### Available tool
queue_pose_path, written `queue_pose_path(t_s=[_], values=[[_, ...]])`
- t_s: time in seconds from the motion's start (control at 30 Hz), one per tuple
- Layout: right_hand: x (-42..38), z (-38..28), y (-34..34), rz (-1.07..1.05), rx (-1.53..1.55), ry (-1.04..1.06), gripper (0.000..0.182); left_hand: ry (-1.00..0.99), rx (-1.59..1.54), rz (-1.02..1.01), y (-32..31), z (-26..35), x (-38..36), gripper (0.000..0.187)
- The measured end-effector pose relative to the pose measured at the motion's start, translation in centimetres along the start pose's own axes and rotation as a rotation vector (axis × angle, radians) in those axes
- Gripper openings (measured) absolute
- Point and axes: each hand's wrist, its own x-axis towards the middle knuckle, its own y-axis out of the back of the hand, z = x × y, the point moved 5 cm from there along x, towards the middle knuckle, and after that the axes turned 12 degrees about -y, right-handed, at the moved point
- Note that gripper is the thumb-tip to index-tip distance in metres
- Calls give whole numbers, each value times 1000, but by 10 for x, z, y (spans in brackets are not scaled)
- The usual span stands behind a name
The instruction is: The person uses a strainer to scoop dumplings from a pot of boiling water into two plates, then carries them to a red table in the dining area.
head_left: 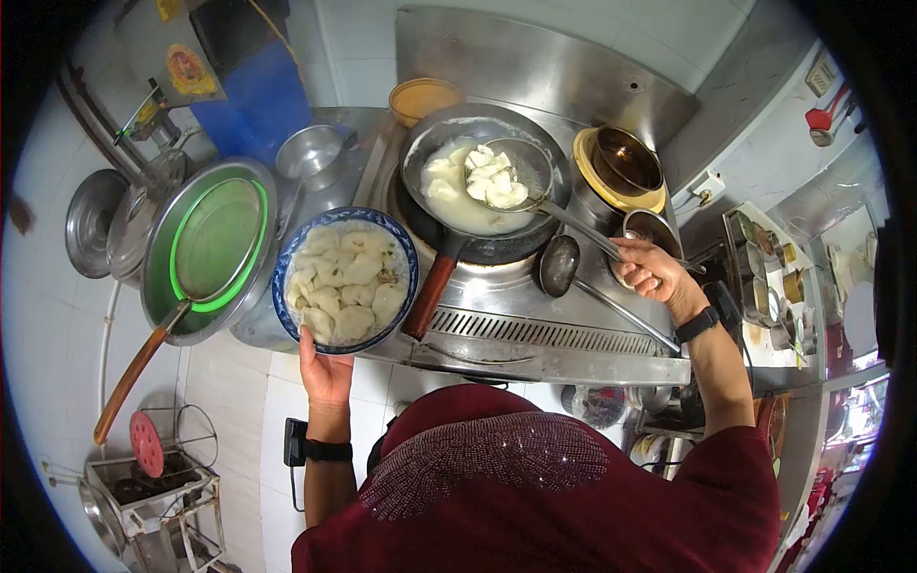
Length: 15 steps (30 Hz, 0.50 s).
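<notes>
My left hand (327,371) grips the near rim of a blue-and-white bowl (413,284), thumb over the edge. Dumplings (349,282) in pale broth fill the bowl almost to its brim. In my right hand (651,268) is the long metal handle of a skimmer (573,222), fingers wrapped round it. The skimmer's mesh basket carries several white dumplings (495,180) and sits over the wok (557,153). Cloudy water and more dumplings lie in the wok, whose wooden handle (435,291) points toward me, close to the bowl's right side.
A ladle (559,265) rests on the steel stove top (497,296) right of the wok. Stacked pots (628,160) stand behind my right hand. At left are a metal basin (158,248) with a green-rimmed strainer (220,239) and a small pan (310,158). An orange bowl (425,98) sits behind the wok.
</notes>
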Motion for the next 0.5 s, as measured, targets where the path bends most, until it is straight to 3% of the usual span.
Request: queue_pose_path(t_s=[0.43,0.5], values=[[-37,-3,-12,51,26,101,32,35,13,-12,-5,-7,6,50],[-41,-7,-12,-43,46,142,33,37,14,-26,-6,-7,5,51]])
